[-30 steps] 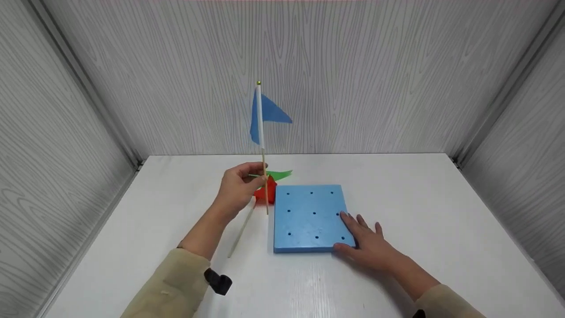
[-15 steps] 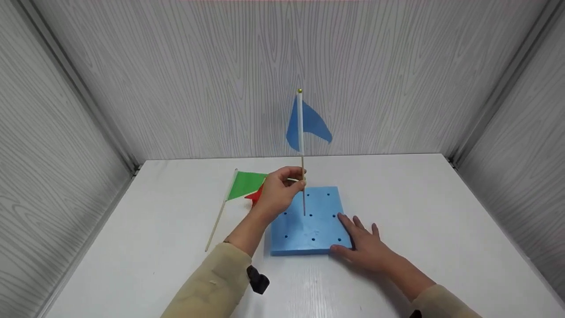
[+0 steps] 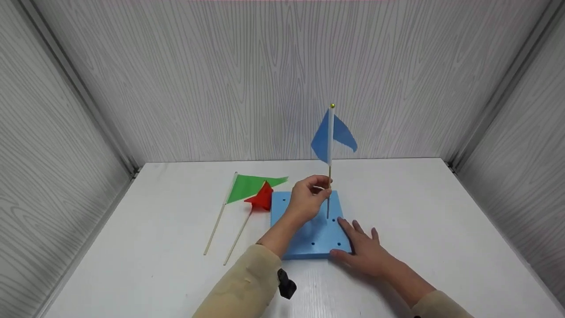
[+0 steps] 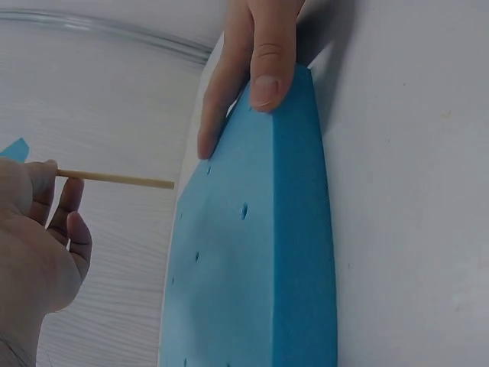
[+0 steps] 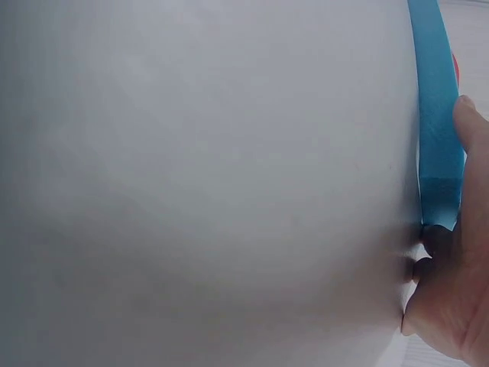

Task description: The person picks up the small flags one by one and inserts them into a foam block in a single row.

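In the head view my left hand (image 3: 306,198) pinches the thin wooden stick of a blue flag (image 3: 321,141), held upright with a gold bead on top. The lower end of the stick (image 4: 114,178) points at the blue board (image 3: 324,238), apart from its face in the left wrist view. Several small holes dot this thick board; my left hand and forearm hide part of it. My right hand (image 3: 368,254) rests at the board's near right corner, thumb and forefinger laid on its edge, the other fingers spread beside it.
Left of the board, a green flag (image 3: 245,187) and a red flag (image 3: 263,198) lie on the white table (image 3: 132,265), their sticks towards me. The red cloth lies beside the board's far left edge. Grey wood-patterned walls (image 3: 198,79) stand behind and at both sides.
My left hand has carried the blue flag rightwards, from left of the board to over its right part, and lowered it. The green and red flags are now uncovered. My right hand stays put.
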Available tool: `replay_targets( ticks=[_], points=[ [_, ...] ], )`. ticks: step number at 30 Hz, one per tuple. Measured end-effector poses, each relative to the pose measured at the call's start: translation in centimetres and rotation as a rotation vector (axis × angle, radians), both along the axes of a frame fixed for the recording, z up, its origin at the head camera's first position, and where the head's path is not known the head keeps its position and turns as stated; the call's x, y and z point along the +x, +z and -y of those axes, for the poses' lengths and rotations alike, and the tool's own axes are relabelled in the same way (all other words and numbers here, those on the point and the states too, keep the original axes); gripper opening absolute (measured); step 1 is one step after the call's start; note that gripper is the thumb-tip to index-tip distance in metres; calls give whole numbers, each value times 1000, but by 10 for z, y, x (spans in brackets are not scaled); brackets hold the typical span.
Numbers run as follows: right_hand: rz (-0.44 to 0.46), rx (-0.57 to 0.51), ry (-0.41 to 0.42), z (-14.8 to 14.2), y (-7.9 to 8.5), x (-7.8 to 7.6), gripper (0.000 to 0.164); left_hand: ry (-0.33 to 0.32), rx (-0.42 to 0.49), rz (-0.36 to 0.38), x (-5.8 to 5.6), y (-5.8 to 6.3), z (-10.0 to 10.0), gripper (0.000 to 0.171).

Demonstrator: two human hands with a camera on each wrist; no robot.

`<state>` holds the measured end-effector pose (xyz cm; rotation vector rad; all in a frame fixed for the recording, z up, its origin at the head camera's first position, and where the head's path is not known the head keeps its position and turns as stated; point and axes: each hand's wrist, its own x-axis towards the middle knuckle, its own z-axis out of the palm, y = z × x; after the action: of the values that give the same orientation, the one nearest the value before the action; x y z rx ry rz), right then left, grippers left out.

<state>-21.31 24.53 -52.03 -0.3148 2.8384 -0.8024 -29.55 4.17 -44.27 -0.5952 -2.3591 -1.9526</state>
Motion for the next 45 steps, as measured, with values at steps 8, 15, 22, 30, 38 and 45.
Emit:
replay_targets(
  ticks=[8,15,22,30,38,45],
  points=[
    [0,-4,0,2,4,0,101,36,-40,11,0,-12,-15,22],
    [13,13,-7,5,1,-2,102,27,-54,9,-1,-16,-12,22],
    [-16,-1,13,4,-1,-1,102,9,-28,9,-4,-18,-11,22],
    [-19,-1,16,2,-2,0,101,18,-38,30,-4,-17,-16,23],
    [3,17,4,0,-3,1,103,18,-48,46,-2,-20,-22,23],
    [4,27,3,1,-2,1,103,-5,-104,43,-2,-24,-23,22]
  ],
)
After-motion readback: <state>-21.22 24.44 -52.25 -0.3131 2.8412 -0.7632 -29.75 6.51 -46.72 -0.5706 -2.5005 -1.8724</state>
